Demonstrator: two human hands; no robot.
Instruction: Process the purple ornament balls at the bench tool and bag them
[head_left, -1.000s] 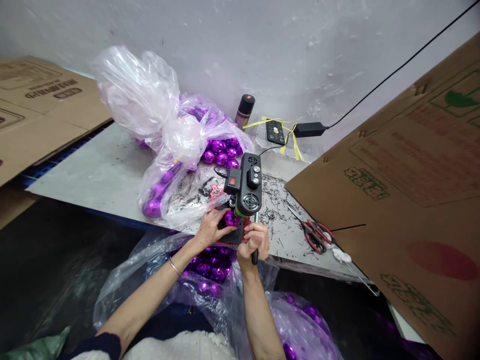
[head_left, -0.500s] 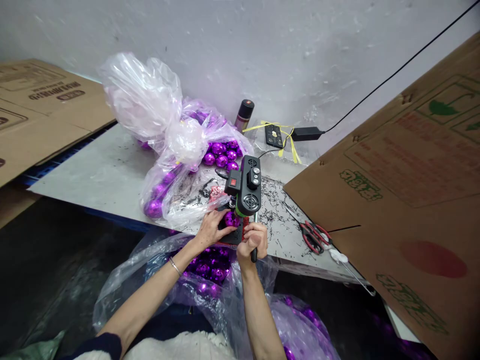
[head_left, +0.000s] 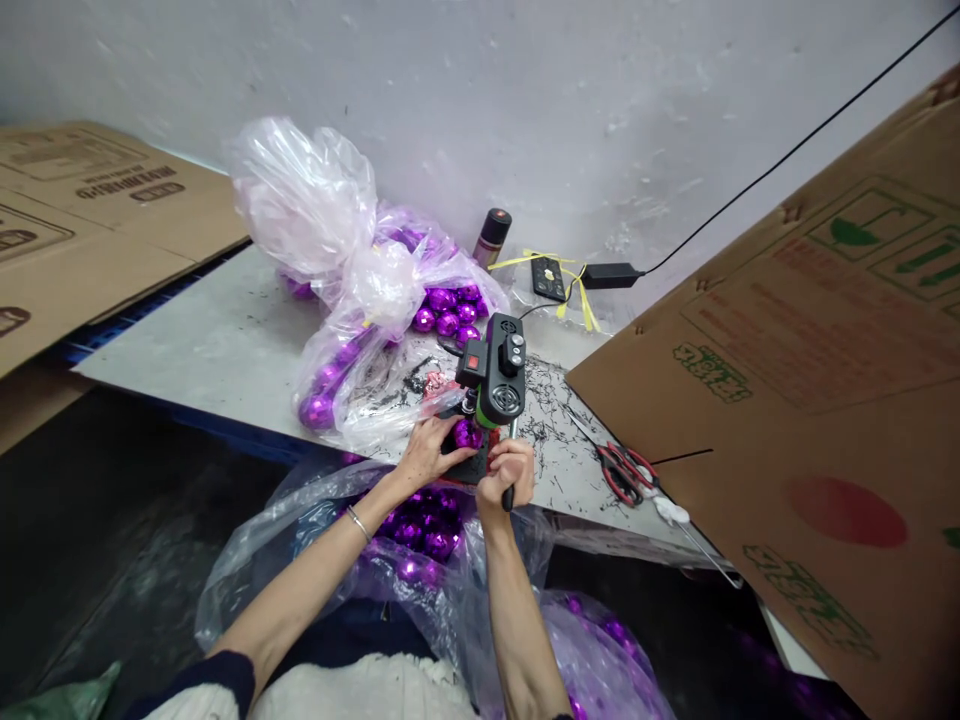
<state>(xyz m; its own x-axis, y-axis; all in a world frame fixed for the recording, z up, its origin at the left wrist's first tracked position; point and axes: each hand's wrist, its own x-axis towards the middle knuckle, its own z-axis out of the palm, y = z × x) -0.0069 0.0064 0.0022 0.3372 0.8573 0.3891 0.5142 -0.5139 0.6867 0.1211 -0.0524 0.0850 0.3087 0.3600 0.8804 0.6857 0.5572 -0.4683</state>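
Note:
My left hand [head_left: 433, 452] grips a shiny purple faceted ball [head_left: 469, 434] between thumb and fingers, low on a small black bench drill [head_left: 501, 368]. The ball sits just under the machine's head, over its dark base. On its right side, my right hand [head_left: 508, 472] is closed round the lever handle [head_left: 508, 497], whose black end sticks out below the fist. Whether a bit touches the ball is hidden by the head. Below my wrists, an open clear plastic bag [head_left: 247, 570] holds many similar purple balls [head_left: 420, 525].
Behind the drill, a clear bag [head_left: 307, 200] holds more purple balls. A spray can [head_left: 492, 236], a power adapter [head_left: 611, 275] and yellow straps [head_left: 588, 315] lie by the wall. Red-handled scissors [head_left: 626, 472] rest beside a large cardboard box [head_left: 787, 400]. Black shavings litter the white tabletop [head_left: 187, 340].
The camera view has shifted slightly, so the table and bags appear a little further right. Both hands keep their grips on the ball and the lever handle.

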